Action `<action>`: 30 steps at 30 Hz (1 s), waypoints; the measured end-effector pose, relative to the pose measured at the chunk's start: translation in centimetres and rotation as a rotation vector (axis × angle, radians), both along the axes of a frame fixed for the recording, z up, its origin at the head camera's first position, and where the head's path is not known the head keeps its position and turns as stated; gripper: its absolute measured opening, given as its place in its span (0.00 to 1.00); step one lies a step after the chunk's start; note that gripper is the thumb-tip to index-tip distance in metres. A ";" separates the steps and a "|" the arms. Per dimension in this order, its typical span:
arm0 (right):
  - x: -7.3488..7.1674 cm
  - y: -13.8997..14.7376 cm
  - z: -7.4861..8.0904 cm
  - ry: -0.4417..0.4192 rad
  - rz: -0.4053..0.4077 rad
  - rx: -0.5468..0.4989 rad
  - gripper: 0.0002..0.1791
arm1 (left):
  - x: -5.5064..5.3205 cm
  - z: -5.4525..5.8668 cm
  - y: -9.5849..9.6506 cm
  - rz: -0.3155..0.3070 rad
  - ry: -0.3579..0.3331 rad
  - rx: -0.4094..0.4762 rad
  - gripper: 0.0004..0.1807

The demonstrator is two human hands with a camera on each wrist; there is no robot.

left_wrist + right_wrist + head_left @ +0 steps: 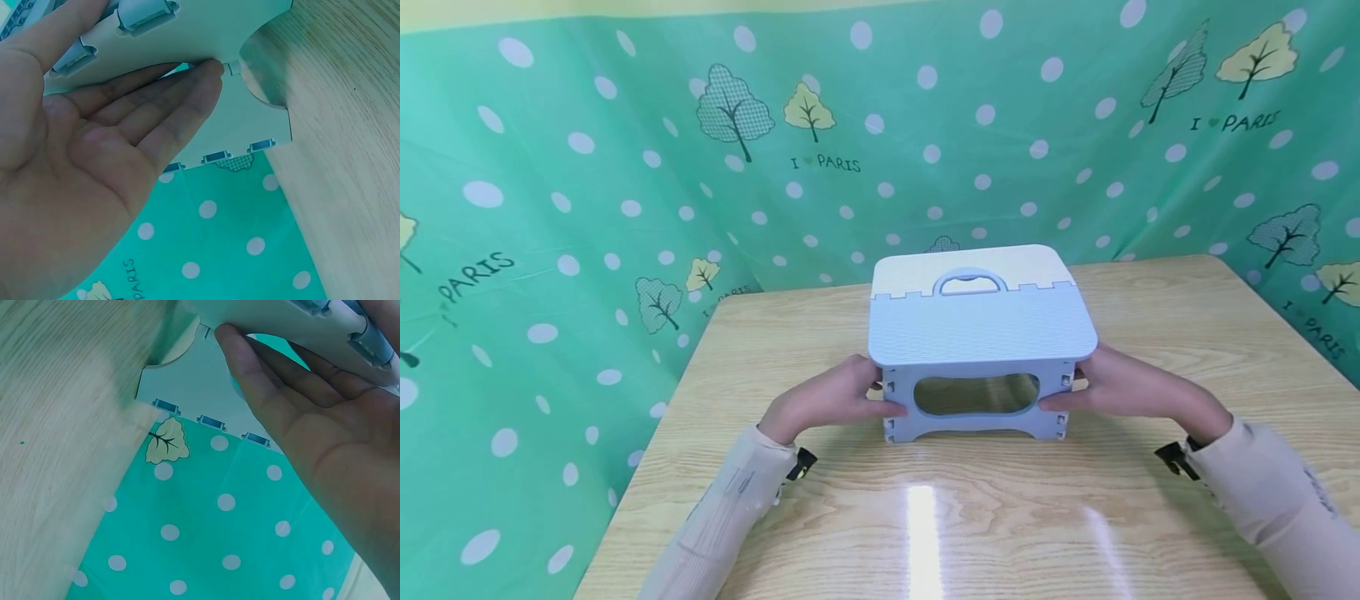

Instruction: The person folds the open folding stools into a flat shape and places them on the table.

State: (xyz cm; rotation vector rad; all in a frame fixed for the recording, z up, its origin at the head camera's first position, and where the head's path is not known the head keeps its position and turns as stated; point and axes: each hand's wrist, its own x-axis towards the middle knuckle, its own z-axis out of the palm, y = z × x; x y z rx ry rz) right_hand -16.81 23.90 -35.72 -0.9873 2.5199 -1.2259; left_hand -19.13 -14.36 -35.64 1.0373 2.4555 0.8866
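A folding step stool [981, 325] stands on the wooden table, its top white at the back and light blue at the front, with a carry handle in the middle. At its left end, my left hand [842, 394] grips the leg, thumb against the front panel. My right hand [1112, 383] holds the opposite end the same way. In the left wrist view, the fingers [181, 103] lie against the hinged side panel [244, 122], which bends at its middle seam. The right wrist view shows fingers [250, 375] at the matching seam of the other side panel [181, 381].
The wooden table [1000, 517] extends in front of the stool and to both sides. A green dotted cloth [625, 167] with printed trees hangs behind the table and along its sides. Dark wrist devices [802, 463] show beneath the light sleeves.
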 end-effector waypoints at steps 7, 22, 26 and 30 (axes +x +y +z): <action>-0.2 0.0 -0.3 0.002 0.007 -0.014 0.57 | -0.1 0.0 -0.1 -0.014 0.001 -0.006 0.32; -0.2 0.0 -0.5 -0.006 0.014 -0.039 0.58 | 0.1 0.2 -0.1 -0.020 -0.035 -0.018 0.32; -0.3 0.0 -0.6 -0.007 0.024 -0.040 0.57 | -0.1 0.1 -0.2 -0.038 -0.041 -0.008 0.32; -0.4 0.1 -0.8 -0.016 0.036 -0.041 0.57 | -0.2 -0.1 -0.3 -0.055 -0.050 0.011 0.32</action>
